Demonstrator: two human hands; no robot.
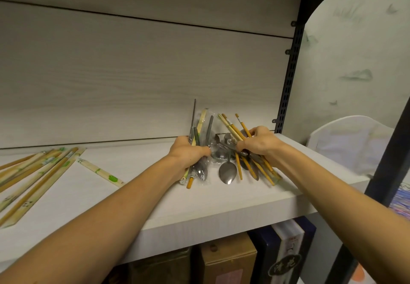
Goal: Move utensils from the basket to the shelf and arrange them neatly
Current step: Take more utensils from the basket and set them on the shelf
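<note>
Both hands work on the white shelf (221, 208); the left hand (188, 154) is clenched round a mixed bundle (197, 133) of grey-handled spoons and paper-sleeved chopsticks, while the right hand (258, 143) grasps a fan of bare yellow-brown chopsticks (235, 128) with metal pieces beneath; a loose steel spoon (227, 174) lies between them; more wrapped chopsticks (37, 173) lie well apart at the left; the basket is out of view; these are light, stiff, slender things, the polished steel and clear wrapping probably slippery, so a grip across the middle of the shafts looks safest.
</note>
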